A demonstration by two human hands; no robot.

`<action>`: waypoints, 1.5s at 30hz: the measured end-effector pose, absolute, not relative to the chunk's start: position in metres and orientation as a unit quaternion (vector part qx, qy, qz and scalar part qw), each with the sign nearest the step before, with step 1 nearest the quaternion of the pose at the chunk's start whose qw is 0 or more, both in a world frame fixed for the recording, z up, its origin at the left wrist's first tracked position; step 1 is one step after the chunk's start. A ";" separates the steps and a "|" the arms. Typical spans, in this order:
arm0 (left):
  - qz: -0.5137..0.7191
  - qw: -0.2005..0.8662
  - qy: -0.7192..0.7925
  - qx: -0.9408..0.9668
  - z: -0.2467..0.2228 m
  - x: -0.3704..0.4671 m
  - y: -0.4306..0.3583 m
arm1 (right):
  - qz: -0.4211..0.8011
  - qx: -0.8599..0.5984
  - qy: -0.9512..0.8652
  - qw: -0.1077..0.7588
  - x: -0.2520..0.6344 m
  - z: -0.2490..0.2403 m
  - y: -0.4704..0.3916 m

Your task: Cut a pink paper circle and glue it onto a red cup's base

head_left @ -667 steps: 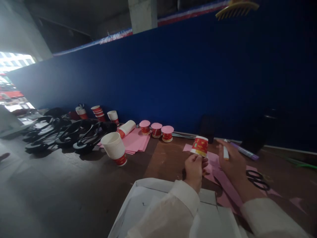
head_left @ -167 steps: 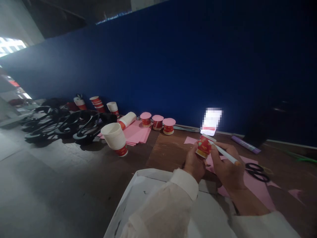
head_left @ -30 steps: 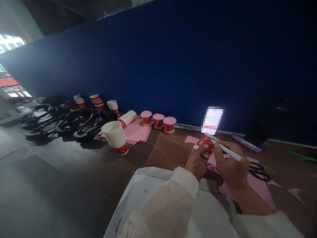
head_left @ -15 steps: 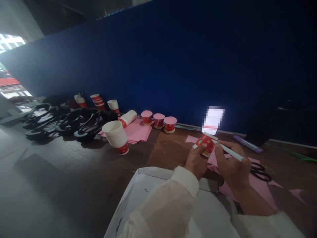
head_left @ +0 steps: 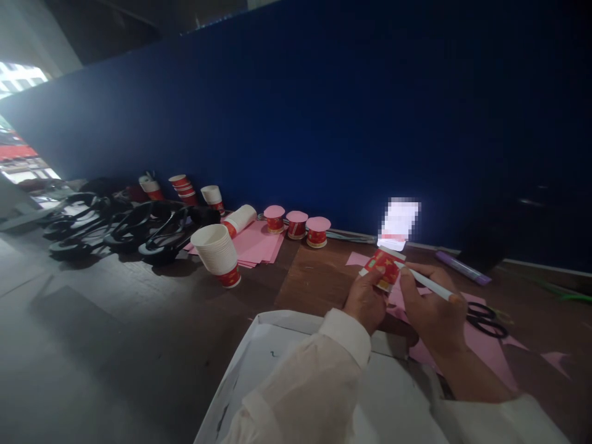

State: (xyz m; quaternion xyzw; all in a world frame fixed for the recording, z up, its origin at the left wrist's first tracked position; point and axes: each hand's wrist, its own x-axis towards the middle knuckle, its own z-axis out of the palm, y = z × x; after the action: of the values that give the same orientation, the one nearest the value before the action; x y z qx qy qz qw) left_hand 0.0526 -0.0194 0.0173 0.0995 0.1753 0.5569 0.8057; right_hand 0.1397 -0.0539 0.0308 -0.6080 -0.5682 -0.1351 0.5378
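Note:
My left hand (head_left: 367, 302) grips a red paper cup (head_left: 383, 265) with gold stars, tilted on its side. In my right hand (head_left: 432, 308) is a white pen (head_left: 430, 282), its tip close to the cup's side; whether it touches I cannot tell. Beneath my hands lie pink paper scraps (head_left: 485, 351). Black-handled scissors (head_left: 485, 320) rest to the right, their blades hidden. Behind the cup, a bright phone screen (head_left: 400, 219) leans against the blue panel.
Three short red cups topped with pink discs (head_left: 296, 217) stand along the panel. Left of them are pink sheets (head_left: 259, 243), a cup stack (head_left: 215, 253) and black headset-like straps (head_left: 160, 231). A purple marker (head_left: 462, 268) lies at right; a white box lid (head_left: 259, 345) sits in front.
The pen and my right hand have shifted very slightly against the cup. The cup stays in my left hand, and everything else looks the same.

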 end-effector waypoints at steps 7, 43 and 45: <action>0.558 0.803 0.188 0.093 0.017 0.053 -0.019 | -0.127 -0.615 -0.569 0.531 0.138 0.030 -0.055; 0.565 0.801 0.165 0.111 0.009 0.057 -0.015 | -0.110 -0.602 -0.562 0.557 0.133 0.033 -0.059; 0.580 0.793 0.153 0.109 0.010 0.057 -0.016 | -0.113 -0.587 -0.562 0.572 0.132 0.035 -0.060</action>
State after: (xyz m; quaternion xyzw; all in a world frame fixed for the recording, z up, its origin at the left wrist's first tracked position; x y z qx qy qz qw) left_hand 0.0575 -0.0156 0.0098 0.1085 0.1530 0.5796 0.7930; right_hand 0.1319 -0.0600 0.0345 -0.5875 -0.5616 -0.1129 0.5716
